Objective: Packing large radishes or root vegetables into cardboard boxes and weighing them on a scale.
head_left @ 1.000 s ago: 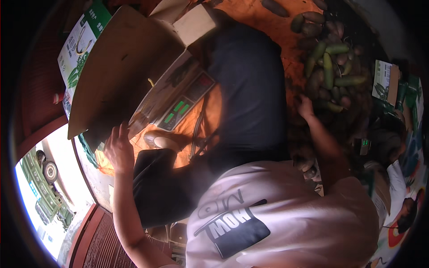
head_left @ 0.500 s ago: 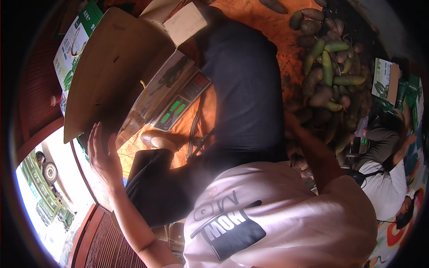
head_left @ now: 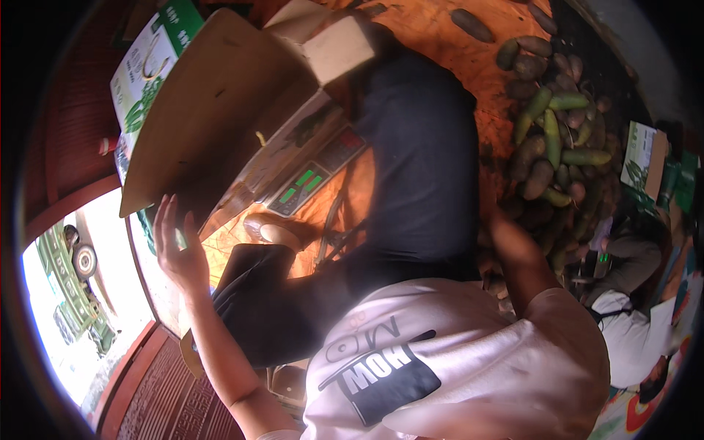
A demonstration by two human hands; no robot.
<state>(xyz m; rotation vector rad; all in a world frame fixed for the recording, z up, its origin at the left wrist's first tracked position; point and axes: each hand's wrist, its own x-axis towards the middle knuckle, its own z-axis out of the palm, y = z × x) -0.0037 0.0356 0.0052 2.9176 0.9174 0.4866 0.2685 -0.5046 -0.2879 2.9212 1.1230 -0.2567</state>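
Observation:
An open cardboard box (head_left: 213, 103) rests on a digital scale (head_left: 304, 183) with green lit digits. My left hand (head_left: 182, 253) is raised at the box's near edge, its fingers stretched and spread, holding nothing; whether the fingertips touch the cardboard I cannot tell. My right forearm (head_left: 517, 246) reaches past my knee to a pile of brown and reddish tubers (head_left: 539, 176). The right hand is lost in shadow behind the knee, so its fingers do not show. Several long green vegetables (head_left: 552, 136) lie on top of the pile.
An orange sheet (head_left: 433, 22) covers the floor. A printed green and white carton (head_left: 143, 81) stands behind the open box. Carved reddish wood (head_left: 183, 396) borders a bright doorway, with a green vehicle (head_left: 70, 286) outside. Another person (head_left: 623, 323) sits at the right beside another carton (head_left: 639, 158).
The whole view has shifted, so the box, scale and pile sit farther right. My left hand remains by the box edge. The right arm stays at the pile.

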